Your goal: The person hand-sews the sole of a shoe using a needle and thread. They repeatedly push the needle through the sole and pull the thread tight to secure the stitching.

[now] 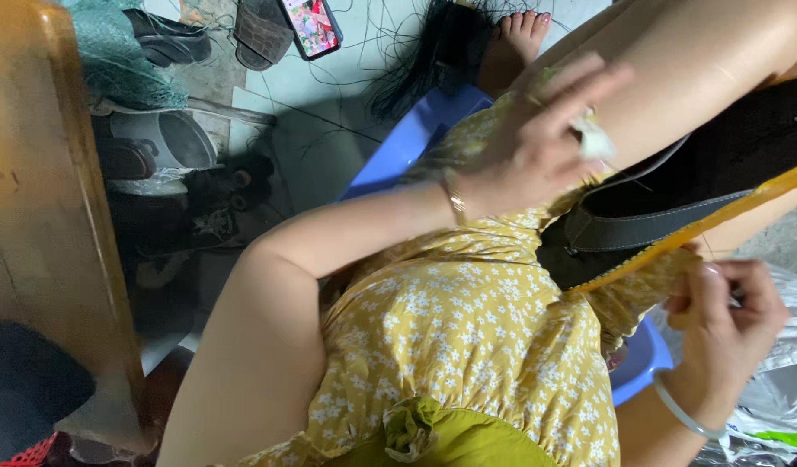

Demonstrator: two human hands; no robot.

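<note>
- Nearest, on the right: her right hand (729, 313), pale bangle (682, 415) on the wrist, has its fingers pinched together on the edge of the yellow strip (675, 243).
- That strip runs along the near edge of the black piece (727, 160) lying across her lap, with a grey strap (649, 227) on it.
- Progress-wise, the strip looks to be attached along the whole visible edge. What's left runs out of frame on the right, so that's a guess.
- Further out, her left hand (537, 138) hovers over the knee with its fingers spread and a white bit (594, 138) at the fingertips. It's hard to tell if she's really gripping it.
- Far end, on the floor: black threads (433, 52), sandals (262, 33), a phone (312, 24).
</note>
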